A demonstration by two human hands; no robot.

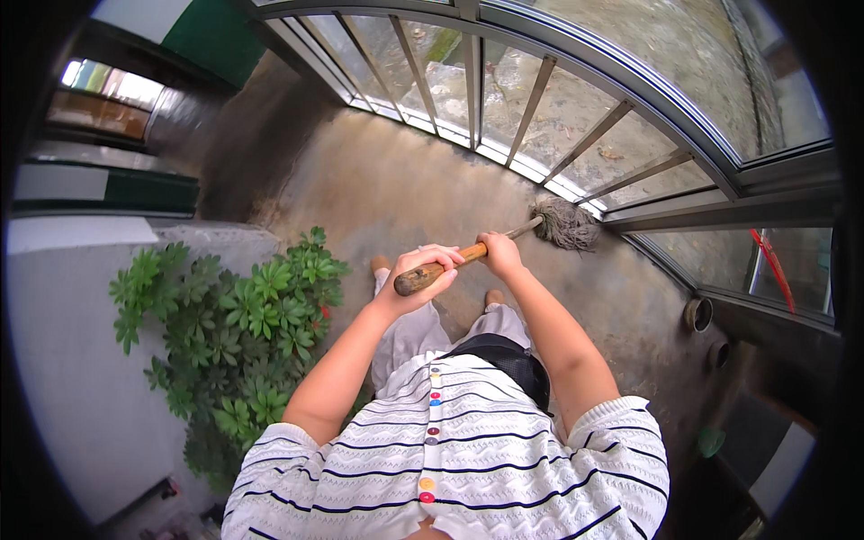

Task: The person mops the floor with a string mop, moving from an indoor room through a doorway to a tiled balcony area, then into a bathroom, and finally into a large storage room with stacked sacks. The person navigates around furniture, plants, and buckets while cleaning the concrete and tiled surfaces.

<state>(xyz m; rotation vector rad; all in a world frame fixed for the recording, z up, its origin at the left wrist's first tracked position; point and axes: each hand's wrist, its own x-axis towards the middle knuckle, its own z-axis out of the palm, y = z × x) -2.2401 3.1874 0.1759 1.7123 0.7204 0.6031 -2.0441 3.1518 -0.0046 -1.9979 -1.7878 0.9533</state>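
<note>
Gripping the mop handle (450, 264), both hands' fingers (441, 256) closed; leafy plant (243, 333) left, railing (540, 108) ahead.

**Around the balcony**

A leafy green plant (238, 333) fills the left side beside a pale wall (63, 360). A metal railing (540, 99) curves along the top. A round drain pipe (697, 313) sits at right.

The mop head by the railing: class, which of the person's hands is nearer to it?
Right. The right hand grips the wooden handle partway down, closer to the mop head. The left hand wraps the handle's top end, farther back.
</note>
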